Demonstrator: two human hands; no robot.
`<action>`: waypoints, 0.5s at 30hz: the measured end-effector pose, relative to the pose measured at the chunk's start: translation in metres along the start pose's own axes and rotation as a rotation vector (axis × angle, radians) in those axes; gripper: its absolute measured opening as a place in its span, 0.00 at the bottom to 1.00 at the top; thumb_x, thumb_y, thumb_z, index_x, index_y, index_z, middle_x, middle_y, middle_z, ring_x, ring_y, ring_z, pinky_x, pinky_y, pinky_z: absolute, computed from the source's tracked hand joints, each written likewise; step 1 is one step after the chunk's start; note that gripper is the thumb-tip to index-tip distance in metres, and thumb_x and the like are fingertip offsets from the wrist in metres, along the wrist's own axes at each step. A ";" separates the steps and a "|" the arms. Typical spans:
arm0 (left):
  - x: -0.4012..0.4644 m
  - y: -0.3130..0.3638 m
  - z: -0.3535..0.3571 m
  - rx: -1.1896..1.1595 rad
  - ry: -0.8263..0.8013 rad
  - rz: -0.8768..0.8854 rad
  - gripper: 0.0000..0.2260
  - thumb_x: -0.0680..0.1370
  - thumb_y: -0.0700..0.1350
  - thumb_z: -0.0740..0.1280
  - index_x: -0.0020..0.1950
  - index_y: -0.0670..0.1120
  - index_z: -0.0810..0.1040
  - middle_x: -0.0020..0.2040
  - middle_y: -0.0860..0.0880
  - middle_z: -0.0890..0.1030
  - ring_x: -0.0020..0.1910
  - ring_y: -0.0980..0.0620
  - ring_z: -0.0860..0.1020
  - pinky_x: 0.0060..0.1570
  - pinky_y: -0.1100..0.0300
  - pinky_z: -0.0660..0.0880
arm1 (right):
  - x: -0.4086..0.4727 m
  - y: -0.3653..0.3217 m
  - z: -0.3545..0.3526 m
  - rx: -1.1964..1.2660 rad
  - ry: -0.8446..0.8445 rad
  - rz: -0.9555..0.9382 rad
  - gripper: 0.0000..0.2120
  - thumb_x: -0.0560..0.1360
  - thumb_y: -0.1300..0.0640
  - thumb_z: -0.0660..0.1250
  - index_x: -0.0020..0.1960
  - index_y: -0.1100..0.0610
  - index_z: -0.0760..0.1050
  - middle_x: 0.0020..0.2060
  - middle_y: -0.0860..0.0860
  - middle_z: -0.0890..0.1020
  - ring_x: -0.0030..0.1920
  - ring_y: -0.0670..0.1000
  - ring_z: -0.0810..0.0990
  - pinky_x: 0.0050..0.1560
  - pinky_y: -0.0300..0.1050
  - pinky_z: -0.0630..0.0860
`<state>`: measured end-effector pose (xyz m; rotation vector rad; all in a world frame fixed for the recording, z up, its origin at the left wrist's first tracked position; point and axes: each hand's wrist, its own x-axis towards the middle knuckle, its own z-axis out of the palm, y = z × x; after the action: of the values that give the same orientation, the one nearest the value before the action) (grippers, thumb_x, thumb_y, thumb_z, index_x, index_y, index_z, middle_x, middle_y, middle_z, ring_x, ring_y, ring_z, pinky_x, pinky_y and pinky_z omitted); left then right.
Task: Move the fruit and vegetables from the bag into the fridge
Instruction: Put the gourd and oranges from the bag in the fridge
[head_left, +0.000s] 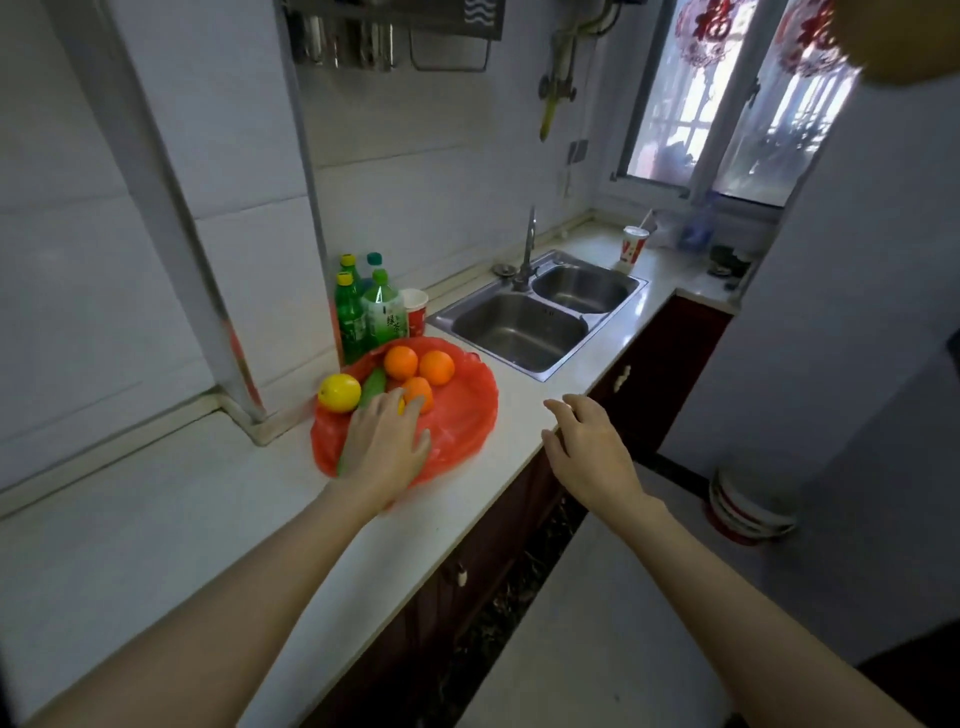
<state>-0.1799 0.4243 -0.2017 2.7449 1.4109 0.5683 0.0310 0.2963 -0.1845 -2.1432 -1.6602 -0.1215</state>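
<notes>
With the left hand spread loosely over the cucumber and the right hand hovering empty, a nudged orange could roll off the red bag mid-frame toward the desk edge.

White counter: red bag, bottles

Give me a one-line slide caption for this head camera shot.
Left hand reaches over the cucumber among oranges on a red bag; right hand hovers open.
</notes>
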 end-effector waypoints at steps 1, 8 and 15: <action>0.008 0.002 0.008 0.006 -0.001 -0.026 0.20 0.75 0.51 0.63 0.65 0.46 0.71 0.63 0.43 0.73 0.63 0.41 0.69 0.55 0.47 0.71 | 0.010 0.009 0.002 0.002 -0.015 -0.015 0.21 0.79 0.55 0.59 0.70 0.60 0.66 0.67 0.59 0.69 0.70 0.57 0.63 0.70 0.51 0.64; 0.035 -0.001 0.064 0.026 -0.081 -0.219 0.22 0.75 0.50 0.63 0.67 0.46 0.70 0.65 0.42 0.72 0.62 0.40 0.70 0.56 0.45 0.71 | 0.076 0.054 0.037 0.036 -0.126 -0.161 0.20 0.79 0.56 0.60 0.69 0.61 0.67 0.66 0.62 0.70 0.69 0.60 0.66 0.69 0.54 0.64; 0.054 -0.035 0.109 0.014 -0.166 -0.391 0.22 0.75 0.51 0.62 0.68 0.46 0.68 0.65 0.43 0.72 0.61 0.41 0.70 0.57 0.46 0.71 | 0.131 0.067 0.096 0.058 -0.216 -0.232 0.21 0.79 0.55 0.60 0.70 0.61 0.67 0.66 0.61 0.71 0.69 0.59 0.66 0.68 0.52 0.64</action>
<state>-0.1443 0.5055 -0.2923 2.3583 1.8382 0.3060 0.1132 0.4384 -0.2478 -1.9729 -2.0064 0.0935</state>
